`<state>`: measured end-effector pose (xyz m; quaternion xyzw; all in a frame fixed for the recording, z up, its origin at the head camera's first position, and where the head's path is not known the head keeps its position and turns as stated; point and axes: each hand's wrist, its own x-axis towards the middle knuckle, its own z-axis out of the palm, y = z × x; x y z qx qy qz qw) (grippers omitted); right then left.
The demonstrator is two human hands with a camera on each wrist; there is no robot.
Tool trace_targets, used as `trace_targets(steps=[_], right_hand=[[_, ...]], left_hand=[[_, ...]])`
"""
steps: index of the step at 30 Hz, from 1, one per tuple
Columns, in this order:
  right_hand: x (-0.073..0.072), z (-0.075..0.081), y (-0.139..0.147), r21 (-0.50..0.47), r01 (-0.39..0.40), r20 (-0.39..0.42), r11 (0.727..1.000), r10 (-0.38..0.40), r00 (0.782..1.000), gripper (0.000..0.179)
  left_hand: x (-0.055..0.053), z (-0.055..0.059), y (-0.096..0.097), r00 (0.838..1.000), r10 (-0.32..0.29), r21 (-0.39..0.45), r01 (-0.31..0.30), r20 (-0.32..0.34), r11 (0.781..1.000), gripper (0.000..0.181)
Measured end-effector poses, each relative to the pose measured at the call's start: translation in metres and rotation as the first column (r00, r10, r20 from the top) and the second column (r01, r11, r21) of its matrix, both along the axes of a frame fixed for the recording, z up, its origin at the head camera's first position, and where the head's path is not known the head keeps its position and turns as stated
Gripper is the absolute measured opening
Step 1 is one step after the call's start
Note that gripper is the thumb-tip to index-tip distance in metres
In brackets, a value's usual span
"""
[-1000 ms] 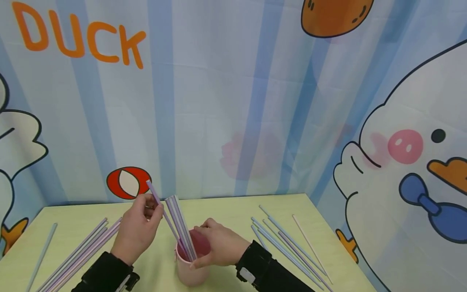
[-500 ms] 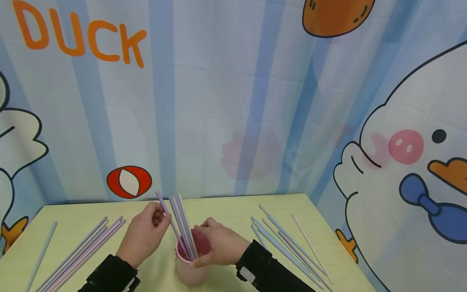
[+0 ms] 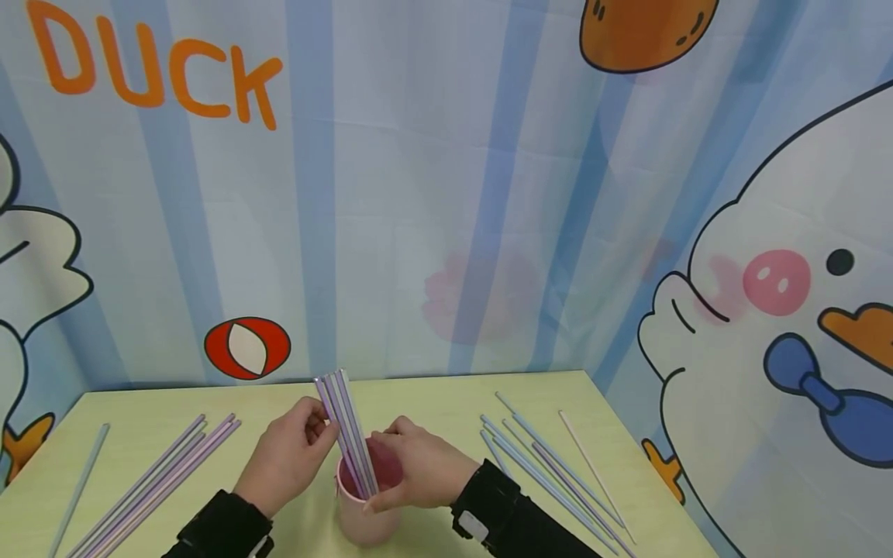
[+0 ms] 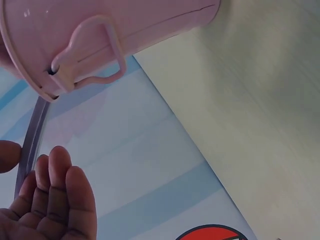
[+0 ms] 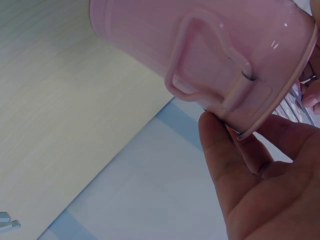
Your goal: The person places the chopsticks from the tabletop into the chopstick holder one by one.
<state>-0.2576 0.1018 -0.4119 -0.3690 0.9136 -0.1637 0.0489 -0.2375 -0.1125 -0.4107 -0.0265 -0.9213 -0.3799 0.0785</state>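
A small pink metal bucket (image 3: 366,527) with side handles (image 4: 117,55) stands on the table. A bundle of thin lilac and white sticks (image 3: 352,422) leans in it toward the upper left. My left hand (image 3: 293,449) pinches a purple stick (image 4: 31,140) between thumb and fingers, right against the bundle; its lower end is down in the bucket. Around the bucket's rim my right hand (image 3: 425,465) grips, thumb at the front by the sticks and fingers at the back. The right wrist view shows that hand's fingers (image 5: 220,155) at the rim.
Several lilac sticks (image 3: 160,484) lie in a row on the left of the table (image 3: 293,535), with a single pale blue stick (image 3: 80,488) farther left. Several blue, purple and pinkish sticks (image 3: 558,480) lie on the right. A printed curtain (image 3: 418,194) hangs behind the table.
My left hand has moved right and slightly down, bringing the purple stick from apart to alongside the bundle. My right hand and the bucket have stayed in place.
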Motion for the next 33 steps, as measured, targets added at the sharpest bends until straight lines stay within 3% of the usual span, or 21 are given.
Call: trace_targets(steps=[21, 25, 28, 33], right_hand=[[0.001, 0.001, 0.000, -0.005, 0.006, 0.011, 1.000, -0.006, 1.000, 0.091], [0.001, 0.002, 0.000, -0.006, 0.008, 0.016, 1.000, -0.008, 1.000, 0.091], [0.002, 0.002, 0.000, -0.004, 0.012, 0.021, 1.000, -0.011, 1.000, 0.091], [0.002, 0.002, 0.000, 0.002, 0.021, 0.021, 1.000, -0.021, 1.000, 0.090]], left_hand=[[0.002, -0.001, -0.003, 1.000, 0.020, -0.039, -0.020, -0.009, 0.999, 0.025], [0.003, -0.004, -0.015, 0.999, 0.044, -0.058, -0.046, -0.030, 0.997, 0.025], [0.001, -0.011, -0.032, 0.997, 0.069, -0.123, -0.073, -0.038, 0.990, 0.026], [-0.006, -0.032, -0.071, 0.996, 0.084, -0.312, -0.092, -0.040, 0.946, 0.029]])
